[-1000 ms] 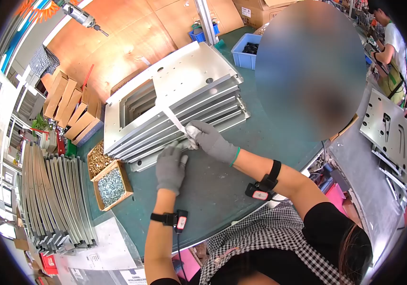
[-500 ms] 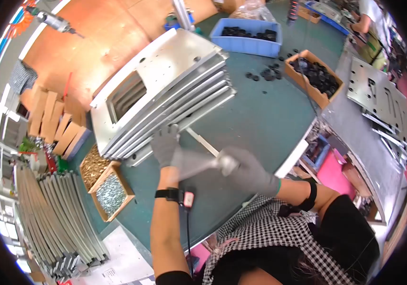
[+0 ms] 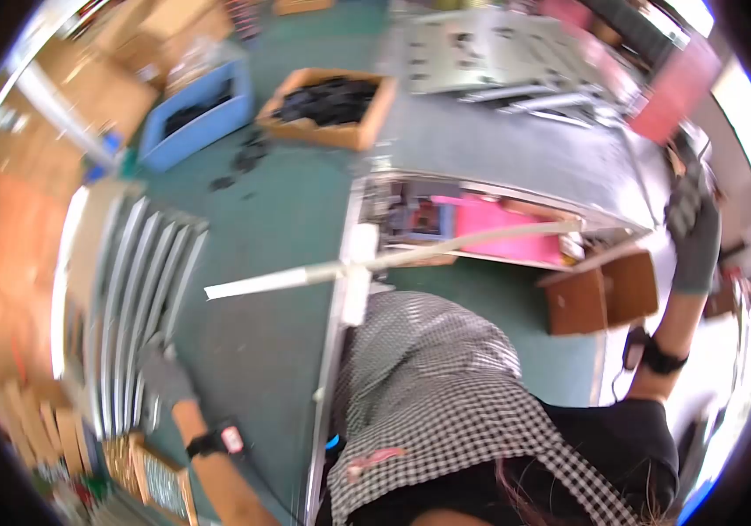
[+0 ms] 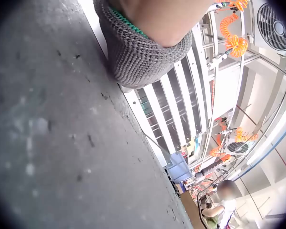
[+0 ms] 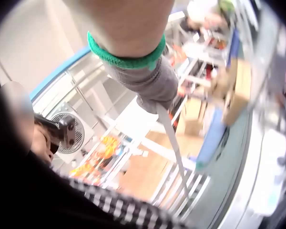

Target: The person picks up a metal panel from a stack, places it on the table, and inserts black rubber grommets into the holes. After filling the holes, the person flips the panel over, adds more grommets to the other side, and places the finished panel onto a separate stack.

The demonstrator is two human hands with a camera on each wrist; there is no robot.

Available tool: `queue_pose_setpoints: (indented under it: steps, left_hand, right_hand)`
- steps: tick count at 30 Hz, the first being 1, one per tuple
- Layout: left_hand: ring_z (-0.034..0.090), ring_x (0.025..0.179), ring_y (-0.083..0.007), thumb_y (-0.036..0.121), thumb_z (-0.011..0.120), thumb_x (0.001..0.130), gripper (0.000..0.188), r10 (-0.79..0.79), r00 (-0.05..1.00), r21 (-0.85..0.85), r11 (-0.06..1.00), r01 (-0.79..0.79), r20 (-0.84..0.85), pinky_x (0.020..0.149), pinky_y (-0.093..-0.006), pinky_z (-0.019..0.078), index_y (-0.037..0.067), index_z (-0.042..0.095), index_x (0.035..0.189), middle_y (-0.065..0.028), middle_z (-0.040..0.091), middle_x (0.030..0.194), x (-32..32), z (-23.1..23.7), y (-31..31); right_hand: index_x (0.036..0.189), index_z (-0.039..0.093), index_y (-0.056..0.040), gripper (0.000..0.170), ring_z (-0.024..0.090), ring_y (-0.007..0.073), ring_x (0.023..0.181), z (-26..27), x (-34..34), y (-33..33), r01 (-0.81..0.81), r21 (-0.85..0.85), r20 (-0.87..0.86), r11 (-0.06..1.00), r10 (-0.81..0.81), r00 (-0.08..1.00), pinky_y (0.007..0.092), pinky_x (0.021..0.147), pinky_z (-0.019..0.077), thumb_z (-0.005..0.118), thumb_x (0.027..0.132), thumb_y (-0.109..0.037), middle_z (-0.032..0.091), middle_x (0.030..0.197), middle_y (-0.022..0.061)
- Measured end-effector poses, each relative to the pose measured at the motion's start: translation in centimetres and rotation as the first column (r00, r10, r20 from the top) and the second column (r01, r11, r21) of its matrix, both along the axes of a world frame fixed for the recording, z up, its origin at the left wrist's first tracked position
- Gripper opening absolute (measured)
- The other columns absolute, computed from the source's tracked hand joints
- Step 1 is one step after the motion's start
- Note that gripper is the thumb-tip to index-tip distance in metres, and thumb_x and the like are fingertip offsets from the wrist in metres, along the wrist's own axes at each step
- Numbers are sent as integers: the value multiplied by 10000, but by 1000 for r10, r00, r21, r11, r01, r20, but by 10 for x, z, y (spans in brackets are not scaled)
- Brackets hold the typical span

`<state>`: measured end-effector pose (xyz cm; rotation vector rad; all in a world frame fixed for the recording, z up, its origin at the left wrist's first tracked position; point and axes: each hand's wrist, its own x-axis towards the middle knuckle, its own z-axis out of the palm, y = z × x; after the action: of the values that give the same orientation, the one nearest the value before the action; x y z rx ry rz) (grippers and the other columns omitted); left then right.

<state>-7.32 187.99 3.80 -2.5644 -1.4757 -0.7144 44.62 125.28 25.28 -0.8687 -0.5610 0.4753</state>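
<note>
A long white strip stretches over the green table and past its front edge in the head view. My gloved right hand is far out to the right, raised. In the right wrist view the strip hangs from that hand's fingers, which grip its end; the fingertips are hidden behind the glove. My gloved left hand lies against the near side of a stack of silver metal panels, fingers extended to the edge. The left wrist view has the glove low beside the stack, its fingers mostly hidden.
A blue bin and a cardboard box, both holding black parts, stand at the table's back. On the left are trays of screws. Other metal plates lie on a grey bench. A brown box sits below.
My right hand has swung from the stack far out to the right, drawing the white strip out with it. The left hand stays at the stack. The head view has turned right.
</note>
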Motion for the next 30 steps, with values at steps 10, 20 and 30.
queue_pose_setpoints:
  steps: [10, 20, 30]
  left_hand:
    - [490, 1227, -343, 186, 514, 967, 362, 178, 948, -148, 964, -222, -264, 1027, -430, 408, 92, 533, 1316, -136, 515, 1331, 3, -2, 12]
    - [482, 1290, -298, 103, 502, 995, 390, 195, 974, -356, 908, -223, -112, 1023, -338, 416, 20, 480, 1376, -168, 528, 1373, -10, 17, -11]
    - [402, 1361, -255, 126, 486, 1012, 514, 153, 974, -675, 738, -2, 165, 1107, -328, 310, -21, 324, 1477, -181, 378, 1511, -70, -19, 40]
  right_hand:
    - [930, 449, -45, 205, 303, 136, 478, 63, 20, -242, 931, 340, 113, -132, -977, -180, 307, 505, 390, 456, 990, -242, 332, 605, -5]
    - [1211, 609, -50, 400, 570, 204, 1078, -394, 198, -454, 862, -507, 505, -19, -817, 279, 366, 988, 444, 454, 1011, -359, 626, 1143, 95]
    - [928, 695, 84, 479, 681, 384, 944, -326, 151, -413, 294, -807, 575, -512, -793, 199, 435, 780, 527, 423, 844, -301, 682, 994, 300]
